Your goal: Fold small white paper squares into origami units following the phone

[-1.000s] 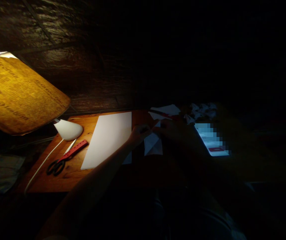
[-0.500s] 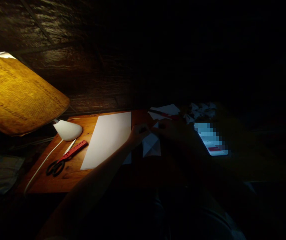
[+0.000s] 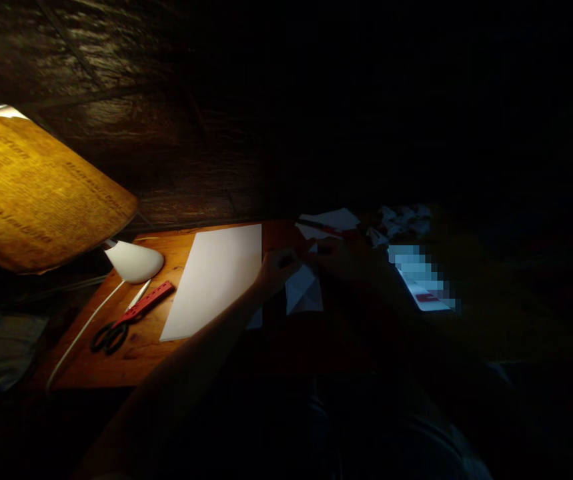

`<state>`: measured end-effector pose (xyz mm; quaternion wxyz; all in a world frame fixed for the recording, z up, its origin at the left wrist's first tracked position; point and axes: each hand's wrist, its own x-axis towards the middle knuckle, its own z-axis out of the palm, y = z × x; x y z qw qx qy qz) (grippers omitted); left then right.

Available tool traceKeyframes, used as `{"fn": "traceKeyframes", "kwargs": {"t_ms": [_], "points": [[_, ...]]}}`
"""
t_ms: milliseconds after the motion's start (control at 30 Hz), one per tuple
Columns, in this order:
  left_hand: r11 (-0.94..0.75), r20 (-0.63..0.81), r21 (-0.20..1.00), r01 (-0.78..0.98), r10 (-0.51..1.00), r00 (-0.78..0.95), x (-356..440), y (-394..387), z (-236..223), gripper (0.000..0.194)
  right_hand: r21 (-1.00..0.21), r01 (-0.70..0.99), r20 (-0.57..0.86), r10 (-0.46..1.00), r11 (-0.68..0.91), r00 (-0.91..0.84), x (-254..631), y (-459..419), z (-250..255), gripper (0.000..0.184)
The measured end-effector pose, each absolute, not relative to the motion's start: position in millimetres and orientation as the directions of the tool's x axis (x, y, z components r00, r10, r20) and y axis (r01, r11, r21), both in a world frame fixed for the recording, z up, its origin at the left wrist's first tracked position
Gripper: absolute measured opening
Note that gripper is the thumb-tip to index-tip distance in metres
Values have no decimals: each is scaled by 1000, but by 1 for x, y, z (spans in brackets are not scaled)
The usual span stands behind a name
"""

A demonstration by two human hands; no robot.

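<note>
A small creased piece of folded paper (image 3: pixel 305 291) lies in shadow near the middle of the table. My left hand (image 3: pixel 277 268) is closed at its upper left edge, thumb and fingers pinching the paper. On the other side my right hand (image 3: pixel 333 257) holds the upper right edge; its fingers are curled and very dark. Just left of my left hand is a stack of white paper (image 3: pixel 216 280), partly covered by my left forearm.
A lamp with a printed shade (image 3: pixel 41 193) stands left on a white base (image 3: pixel 139 261). Scissors (image 3: pixel 111 337) lie by a red ruler-like strip (image 3: pixel 149 302). Behind my hands are paper pieces (image 3: pixel 339 219) and several small folded papers (image 3: pixel 401 223). A lit phone (image 3: pixel 433 303) lies right.
Both hands stay at the folded paper with hardly any movement. The whole view has shifted very slightly.
</note>
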<state>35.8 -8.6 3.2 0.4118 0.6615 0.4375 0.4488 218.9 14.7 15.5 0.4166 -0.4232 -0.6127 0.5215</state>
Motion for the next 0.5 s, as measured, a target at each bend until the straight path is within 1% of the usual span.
{"fn": "traceKeyframes", "kwargs": {"t_ms": [100,167,333,500], "points": [[-283,237,936,208,947,218,36,-10,5,22,-996,20,85,975,91,-206,221,18,14,22],[-284,237,934,217,946,220,36,-11,6,22,-996,3,83,980,85,-180,222,19,14,25],[-271,227,934,233,953,201,37,-9,5,23,-996,-2,85,973,87,-212,222,18,17,28],[-268,234,942,202,956,177,36,-9,4,22,-996,-4,89,960,91,-266,221,18,17,27]]}}
